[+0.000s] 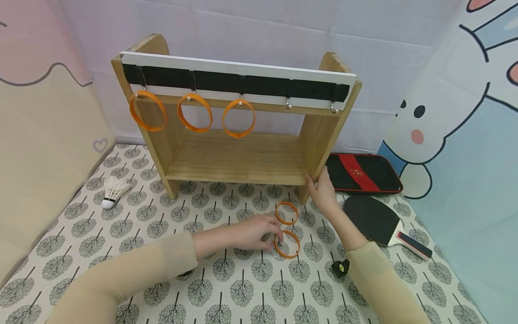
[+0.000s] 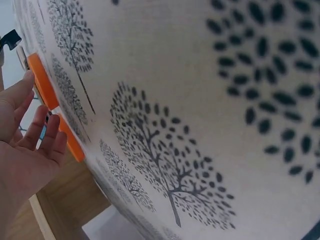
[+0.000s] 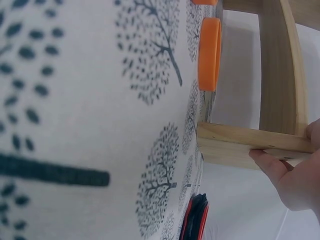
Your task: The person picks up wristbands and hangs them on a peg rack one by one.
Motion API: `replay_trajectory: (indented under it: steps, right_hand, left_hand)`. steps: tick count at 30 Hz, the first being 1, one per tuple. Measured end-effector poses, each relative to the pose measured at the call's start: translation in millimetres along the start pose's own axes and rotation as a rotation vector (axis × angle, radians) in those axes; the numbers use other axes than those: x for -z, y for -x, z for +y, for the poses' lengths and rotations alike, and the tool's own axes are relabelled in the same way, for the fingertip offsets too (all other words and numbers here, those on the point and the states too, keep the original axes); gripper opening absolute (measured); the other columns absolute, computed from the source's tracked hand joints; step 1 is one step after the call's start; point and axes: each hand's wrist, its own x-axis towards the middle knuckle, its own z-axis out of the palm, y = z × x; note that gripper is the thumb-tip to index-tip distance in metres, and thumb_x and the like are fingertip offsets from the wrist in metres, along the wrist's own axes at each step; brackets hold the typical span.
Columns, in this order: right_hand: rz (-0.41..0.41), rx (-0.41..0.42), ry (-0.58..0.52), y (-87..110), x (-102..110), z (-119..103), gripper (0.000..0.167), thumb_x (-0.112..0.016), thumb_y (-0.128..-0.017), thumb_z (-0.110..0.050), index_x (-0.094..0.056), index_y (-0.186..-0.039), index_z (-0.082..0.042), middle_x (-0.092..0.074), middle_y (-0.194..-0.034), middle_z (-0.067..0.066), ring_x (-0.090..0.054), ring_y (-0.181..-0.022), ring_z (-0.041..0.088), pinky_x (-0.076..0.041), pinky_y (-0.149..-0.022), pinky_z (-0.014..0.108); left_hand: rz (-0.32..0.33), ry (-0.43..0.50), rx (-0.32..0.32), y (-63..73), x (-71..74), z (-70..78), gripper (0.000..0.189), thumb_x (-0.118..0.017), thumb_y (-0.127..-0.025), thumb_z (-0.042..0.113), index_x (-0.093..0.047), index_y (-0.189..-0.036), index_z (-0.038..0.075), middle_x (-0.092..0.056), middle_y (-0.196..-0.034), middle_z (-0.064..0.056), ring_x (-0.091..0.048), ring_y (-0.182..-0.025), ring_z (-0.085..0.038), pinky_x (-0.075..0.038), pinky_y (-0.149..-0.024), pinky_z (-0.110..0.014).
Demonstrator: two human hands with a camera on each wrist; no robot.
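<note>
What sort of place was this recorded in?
Probably a small staged indoor setup: a creased pale backdrop behind, a cartoon-printed panel at the right, and a tree-patterned cloth under the wooden rack.

Bright and evenly lit in the head view, with faint shadows; dimmer, slightly blurred in both wrist views.

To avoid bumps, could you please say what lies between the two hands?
In the head view, the farther loose orange ring lies between the left hand and right hand on the cloth; the nearer ring is by the left hand.
</note>
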Motion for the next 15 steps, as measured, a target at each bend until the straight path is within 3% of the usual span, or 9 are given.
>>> replay_trajectory:
  steps: [7, 15]
  right_hand:
    - [0.003, -0.012, 0.006, 0.0, 1, 0, 0.046, -0.049, -0.098, -0.021, -0.029, -0.131, 0.003, -0.047, -0.123, 0.025, -0.051, -0.117, 0.038, -0.045, -0.093, 0.053]
    - [0.031, 0.022, 0.013, 0.8, -1, 1, 0.047, -0.047, -0.098, -0.025, -0.030, -0.131, 0.004, -0.047, -0.120, 0.026, -0.054, -0.111, 0.040, -0.047, -0.088, 0.054]
  left_hand:
    - [0.008, -0.075, -0.060, -9.6, -3.4, -0.3, 0.020, -0.075, -0.078, 0.031, -0.070, -0.097, 0.025, -0.058, -0.100, 0.011, -0.050, -0.096, -0.004, -0.042, -0.096, -0.027]
    - [-0.006, -0.121, -0.038, -11.7, -3.5, 1.9, 0.010, -0.076, -0.077, 0.030, -0.069, -0.085, 0.027, -0.056, -0.099, 0.012, -0.049, -0.097, -0.005, -0.043, -0.093, -0.026]
